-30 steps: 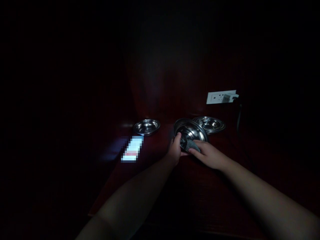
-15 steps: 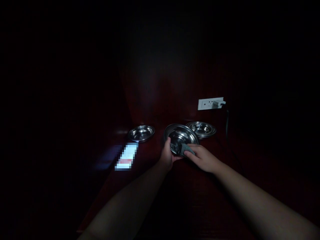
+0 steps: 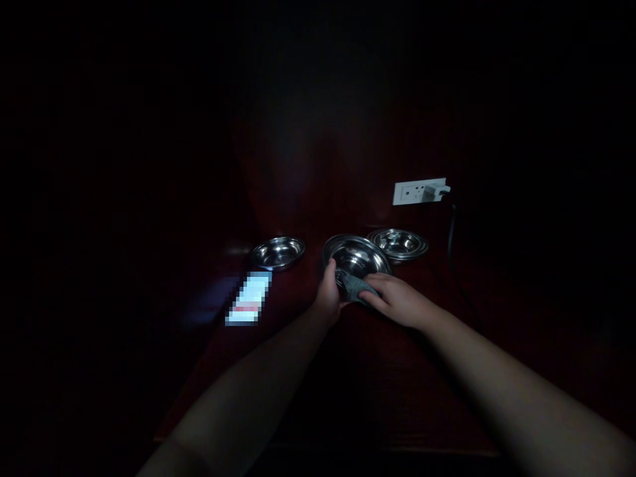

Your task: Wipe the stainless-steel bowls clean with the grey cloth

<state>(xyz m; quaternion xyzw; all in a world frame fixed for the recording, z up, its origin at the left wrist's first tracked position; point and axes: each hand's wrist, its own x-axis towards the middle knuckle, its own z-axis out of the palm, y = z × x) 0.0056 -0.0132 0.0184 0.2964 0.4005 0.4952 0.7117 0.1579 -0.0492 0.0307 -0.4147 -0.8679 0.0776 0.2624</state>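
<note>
My left hand (image 3: 328, 296) grips a shiny metal bowl (image 3: 358, 252) by its near left rim, thumb inside and fingers underneath. The bowl is tilted toward me. In my right hand (image 3: 395, 299) is a grey-green cloth (image 3: 354, 287), pinched under the thumb and pressed against the near rim and inner wall. Behind the held bowl, to the right, a small stack of metal bowls (image 3: 415, 250) rests on the dark red table. Another metal bowl (image 3: 279, 253) sits by itself to the left.
A lit, pixelated phone-like screen (image 3: 250, 298) lies at the left. On the back wall is a white socket panel (image 3: 411, 193) with a plug (image 3: 437, 192) and a hanging cable (image 3: 451, 233). The table's left edge (image 3: 183, 394) runs toward me; the surroundings are very dark.
The cloth in my right hand has slid left along the bowl's near rim, closer to my left thumb. The whole scene sits slightly higher in view.
</note>
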